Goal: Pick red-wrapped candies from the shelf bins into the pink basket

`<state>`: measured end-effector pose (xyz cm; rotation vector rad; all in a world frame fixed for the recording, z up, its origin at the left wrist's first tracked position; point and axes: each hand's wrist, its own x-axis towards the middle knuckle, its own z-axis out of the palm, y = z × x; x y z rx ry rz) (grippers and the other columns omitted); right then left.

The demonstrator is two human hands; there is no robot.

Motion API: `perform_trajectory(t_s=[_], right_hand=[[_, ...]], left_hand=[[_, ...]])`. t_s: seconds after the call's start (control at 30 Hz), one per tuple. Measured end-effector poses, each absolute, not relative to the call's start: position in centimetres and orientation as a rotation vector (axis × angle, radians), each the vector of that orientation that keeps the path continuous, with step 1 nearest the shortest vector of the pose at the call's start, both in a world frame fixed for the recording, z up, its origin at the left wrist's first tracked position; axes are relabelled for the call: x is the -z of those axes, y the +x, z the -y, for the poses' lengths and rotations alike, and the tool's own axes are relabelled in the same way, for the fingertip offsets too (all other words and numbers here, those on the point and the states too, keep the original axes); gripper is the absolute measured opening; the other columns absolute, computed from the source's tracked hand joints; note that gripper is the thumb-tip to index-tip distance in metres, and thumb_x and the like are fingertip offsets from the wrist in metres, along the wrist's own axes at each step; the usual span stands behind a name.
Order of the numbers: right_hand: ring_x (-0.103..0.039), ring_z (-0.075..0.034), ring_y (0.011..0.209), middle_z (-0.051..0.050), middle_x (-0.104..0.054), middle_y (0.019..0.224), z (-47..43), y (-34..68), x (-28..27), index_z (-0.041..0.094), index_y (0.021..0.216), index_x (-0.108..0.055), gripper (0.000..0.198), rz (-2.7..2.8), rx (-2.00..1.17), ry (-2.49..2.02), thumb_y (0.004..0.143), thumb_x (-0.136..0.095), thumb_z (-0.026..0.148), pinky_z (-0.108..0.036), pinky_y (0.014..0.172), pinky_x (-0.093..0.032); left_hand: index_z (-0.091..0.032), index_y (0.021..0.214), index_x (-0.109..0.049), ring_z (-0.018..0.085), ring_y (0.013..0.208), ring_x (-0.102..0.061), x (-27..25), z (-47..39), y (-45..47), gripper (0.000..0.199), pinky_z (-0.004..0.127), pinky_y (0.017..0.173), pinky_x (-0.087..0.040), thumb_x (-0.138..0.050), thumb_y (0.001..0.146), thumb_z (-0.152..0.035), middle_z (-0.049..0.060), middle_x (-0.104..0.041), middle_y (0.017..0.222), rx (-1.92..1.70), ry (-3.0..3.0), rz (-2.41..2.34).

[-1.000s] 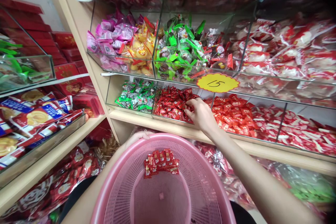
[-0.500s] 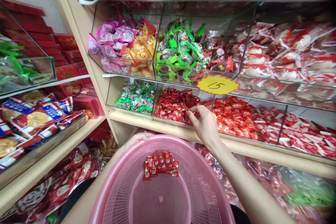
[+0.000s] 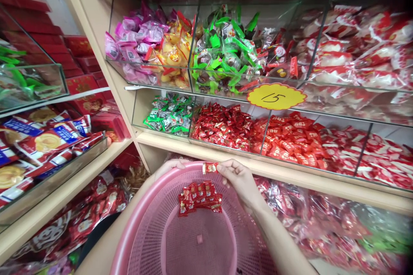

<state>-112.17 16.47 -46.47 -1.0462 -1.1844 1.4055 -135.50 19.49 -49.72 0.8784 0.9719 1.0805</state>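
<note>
My left hand (image 3: 169, 167) grips the far left rim of a pink plastic basket (image 3: 142, 200), its fingers partly hidden beyond the edge. Between the thumb and fingertips of my right hand (image 3: 237, 180) is a small red-wrapped candy (image 3: 210, 167), held over the basket's far rim. Inside, against the far wall, several red candies (image 3: 200, 197) lie together in rows. Past the basket, on the low shelf, a glass-fronted bin holds a heap of similar dark red candies (image 3: 222, 126).
Green-wrapped candies (image 3: 169, 114) and brighter red packets (image 3: 293, 142) fill neighbouring bins. A yellow price tag (image 3: 276, 96) marked 15 hangs above. Wooden shelf edges (image 3: 180, 148) run just beyond the basket. Bagged biscuits (image 3: 48, 142) sit on the left shelf, and bagged sweets (image 3: 297, 210) lie below right.
My right hand has come back from the dark red candy bin to the basket's far rim, now with one candy visible in its fingers. My left hand stays on the rim.
</note>
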Motion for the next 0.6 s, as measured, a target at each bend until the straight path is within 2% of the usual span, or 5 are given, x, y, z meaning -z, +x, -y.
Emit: perform_trajectory(t_s=[0.3, 0.47, 0.6], right_hand=[[-0.045, -0.007, 0.04, 0.006, -0.049, 0.05, -16.2, -111.7, 47.6, 0.017, 0.086, -0.055, 0.032, 1.404, -1.301, -1.086, 0.074, -0.055, 0.046, -0.019, 0.04, -0.033], [-0.049, -0.008, 0.041, 0.002, -0.056, 0.068, -16.3, -112.4, 49.9, 0.019, 0.089, -0.052, 0.024, 1.65, -1.195, -1.122, 0.079, -0.049, 0.04, -0.02, 0.04, -0.036], [-0.05, -0.01, 0.044, 0.003, -0.054, 0.06, -16.4, -112.8, 51.0, 0.02, 0.082, -0.054, 0.016, 1.863, -1.051, -1.179, 0.082, -0.045, 0.033, -0.021, 0.044, -0.037]], left_hand=[[-0.01, 0.105, -0.054, 0.018, 0.088, -0.055, 50.7, -20.4, -135.5, 0.032, 0.034, 0.075, -0.047, -0.049, 0.084, -0.034, 0.006, -0.055, 0.101, -1.118, 0.808, -0.91], [-0.01, 0.105, -0.054, 0.018, 0.089, -0.055, 51.0, -20.3, -135.7, 0.032, 0.035, 0.076, -0.047, -0.049, 0.084, -0.034, 0.006, -0.056, 0.101, -1.124, 0.795, -0.879], [-0.01, 0.106, -0.054, 0.019, 0.09, -0.055, 51.1, -20.4, -135.7, 0.033, 0.035, 0.077, -0.047, -0.049, 0.084, -0.033, 0.006, -0.055, 0.103, -1.134, 0.79, -0.868]])
